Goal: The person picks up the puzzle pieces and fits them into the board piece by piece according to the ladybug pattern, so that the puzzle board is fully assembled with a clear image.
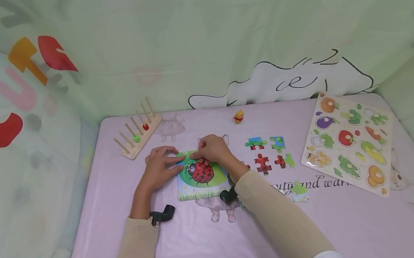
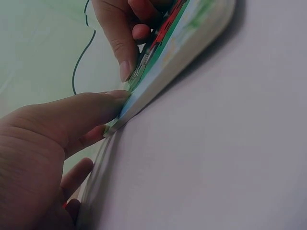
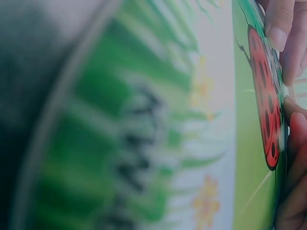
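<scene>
A ladybug jigsaw puzzle board (image 1: 199, 191), with a grassy lower border, lies in front of me on the table. My left hand (image 1: 159, 168) holds its upper left corner, thumb on the top surface. In the left wrist view, the thumb (image 2: 112, 103) and forefinger meet at that corner. Over the board's upper part, my right hand (image 1: 213, 147) pinches a small puzzle piece (image 2: 139, 72), mostly hidden by the fingers. The right wrist view shows the printed ladybug (image 3: 264, 96) close beside fingertips of both hands.
Several loose ladybug puzzle pieces (image 1: 262, 164) lie right of the board, and a grassy piece (image 1: 299, 193) lies nearer. A wooden peg rack (image 1: 143, 137) with beads stands at back left. A small bear figure (image 1: 238, 117) is behind. A vegetable peg puzzle (image 1: 350, 143) lies right.
</scene>
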Demonstrator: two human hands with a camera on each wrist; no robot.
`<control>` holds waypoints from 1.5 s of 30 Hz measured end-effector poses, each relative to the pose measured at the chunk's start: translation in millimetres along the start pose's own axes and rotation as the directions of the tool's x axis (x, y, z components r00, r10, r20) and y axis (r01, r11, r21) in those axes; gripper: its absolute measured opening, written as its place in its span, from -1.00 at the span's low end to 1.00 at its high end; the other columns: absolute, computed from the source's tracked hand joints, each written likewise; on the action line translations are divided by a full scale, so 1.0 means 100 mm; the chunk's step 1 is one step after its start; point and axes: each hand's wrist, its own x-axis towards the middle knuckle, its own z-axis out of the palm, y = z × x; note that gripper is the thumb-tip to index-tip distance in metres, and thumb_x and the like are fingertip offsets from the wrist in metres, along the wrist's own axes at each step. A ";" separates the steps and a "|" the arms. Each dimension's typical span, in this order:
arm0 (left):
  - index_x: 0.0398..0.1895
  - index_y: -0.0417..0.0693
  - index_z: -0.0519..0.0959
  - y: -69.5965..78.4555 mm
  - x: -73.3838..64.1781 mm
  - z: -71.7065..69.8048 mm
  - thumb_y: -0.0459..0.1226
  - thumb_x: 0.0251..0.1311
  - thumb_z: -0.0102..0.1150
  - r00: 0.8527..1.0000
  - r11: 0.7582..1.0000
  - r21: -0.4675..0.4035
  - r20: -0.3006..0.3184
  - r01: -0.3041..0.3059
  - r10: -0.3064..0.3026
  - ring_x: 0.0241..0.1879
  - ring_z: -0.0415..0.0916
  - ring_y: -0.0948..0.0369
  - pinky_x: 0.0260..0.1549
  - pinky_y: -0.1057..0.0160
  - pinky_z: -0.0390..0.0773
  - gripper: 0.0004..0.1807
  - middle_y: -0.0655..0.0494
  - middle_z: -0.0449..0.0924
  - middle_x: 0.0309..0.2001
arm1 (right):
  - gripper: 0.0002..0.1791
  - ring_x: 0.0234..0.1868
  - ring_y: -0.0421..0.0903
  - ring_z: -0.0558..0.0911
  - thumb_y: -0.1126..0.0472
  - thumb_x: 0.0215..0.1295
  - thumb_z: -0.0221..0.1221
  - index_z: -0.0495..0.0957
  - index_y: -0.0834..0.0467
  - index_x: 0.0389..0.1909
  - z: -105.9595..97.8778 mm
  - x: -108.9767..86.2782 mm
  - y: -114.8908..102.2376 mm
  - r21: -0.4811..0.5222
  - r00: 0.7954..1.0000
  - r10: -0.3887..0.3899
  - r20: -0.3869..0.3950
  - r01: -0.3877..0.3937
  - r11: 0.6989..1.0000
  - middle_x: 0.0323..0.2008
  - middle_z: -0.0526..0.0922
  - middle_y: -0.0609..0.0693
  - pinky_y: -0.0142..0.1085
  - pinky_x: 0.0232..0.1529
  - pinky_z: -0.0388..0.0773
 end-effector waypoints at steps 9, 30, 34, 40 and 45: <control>0.11 0.15 0.73 0.01 0.00 0.00 -0.10 0.24 0.41 1.000 1.000 -0.006 0.009 0.012 -0.012 0.38 0.20 -0.05 0.31 -0.25 0.07 -0.63 0.10 0.53 0.22 | -0.66 -0.64 -0.19 0.60 -0.04 0.21 0.45 0.58 0.11 -0.48 -0.09 -0.06 0.00 0.044 0.996 -0.054 0.071 0.051 0.998 -0.63 0.64 -0.08 -0.41 -0.54 0.44; 0.12 0.15 0.73 -0.02 0.01 0.01 -0.08 0.22 0.41 1.000 1.000 0.000 0.015 0.003 -0.003 0.38 0.20 -0.05 0.30 -0.25 0.07 -0.61 0.08 0.53 0.22 | -0.69 -0.16 -0.02 0.53 -0.10 0.37 0.29 0.73 0.01 -0.07 -0.99 -0.46 0.35 -0.119 0.967 -0.252 -0.045 0.245 0.962 -0.23 0.66 -0.01 -0.22 -0.21 0.46; 0.12 0.15 0.73 -0.03 0.01 0.01 -0.08 0.22 0.41 1.000 1.000 -0.007 0.016 0.006 -0.006 0.38 0.19 -0.04 0.29 -0.24 0.07 -0.62 0.09 0.53 0.22 | -0.65 -0.17 0.01 0.51 -0.13 0.37 0.28 0.73 0.02 -0.03 -1.15 -0.48 0.50 -0.180 0.966 -0.244 -0.086 0.226 0.957 -0.24 0.63 0.04 -0.21 -0.24 0.46; 0.12 0.15 0.73 -0.03 0.01 0.01 -0.09 0.21 0.42 1.000 1.000 -0.008 0.013 0.005 -0.004 0.39 0.18 -0.04 0.30 -0.24 0.06 -0.61 0.10 0.53 0.22 | -0.63 -0.10 0.04 0.50 -0.11 0.37 0.29 0.72 0.06 -0.01 -1.32 -0.52 0.70 -0.227 0.969 -0.214 -0.122 0.182 0.957 -0.19 0.62 0.08 -0.19 -0.17 0.45; 0.12 0.15 0.73 -0.02 0.01 0.01 -0.08 0.21 0.42 1.000 1.000 -0.005 0.013 0.006 -0.006 0.39 0.19 -0.04 0.30 -0.24 0.06 -0.61 0.09 0.53 0.22 | -0.62 -0.13 0.05 0.49 -0.09 0.34 0.32 0.72 0.08 -0.01 -1.43 -0.52 0.87 -0.250 0.971 -0.184 -0.149 0.143 0.958 -0.19 0.62 0.10 -0.19 -0.22 0.43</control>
